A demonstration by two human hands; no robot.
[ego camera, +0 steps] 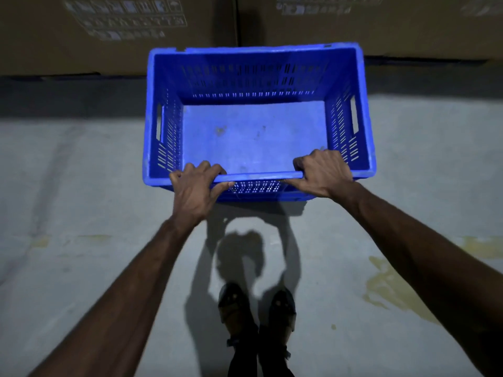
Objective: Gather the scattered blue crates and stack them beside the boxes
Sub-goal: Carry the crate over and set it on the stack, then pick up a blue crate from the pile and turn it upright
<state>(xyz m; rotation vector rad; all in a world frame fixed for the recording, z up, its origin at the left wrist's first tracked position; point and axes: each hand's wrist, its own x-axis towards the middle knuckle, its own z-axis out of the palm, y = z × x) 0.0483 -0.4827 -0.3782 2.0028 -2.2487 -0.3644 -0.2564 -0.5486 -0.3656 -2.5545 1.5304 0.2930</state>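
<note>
A blue slotted plastic crate (255, 131) is in front of me, open side up and empty, its far wall close to the cardboard boxes (117, 36). My left hand (194, 191) grips the near rim at its left part, fingers curled over the edge. My right hand (324, 172) grips the same rim further right, fingers hooked inside and thumb along the outside. Whether the crate rests on the floor or hangs just above it I cannot tell. No other crate shows.
Two large brown cardboard boxes line the back, a second one (381, 25) at the right. The grey concrete floor (81, 213) has yellowish stains (392, 289) at the right. My sandalled feet (255, 308) stand just behind the crate.
</note>
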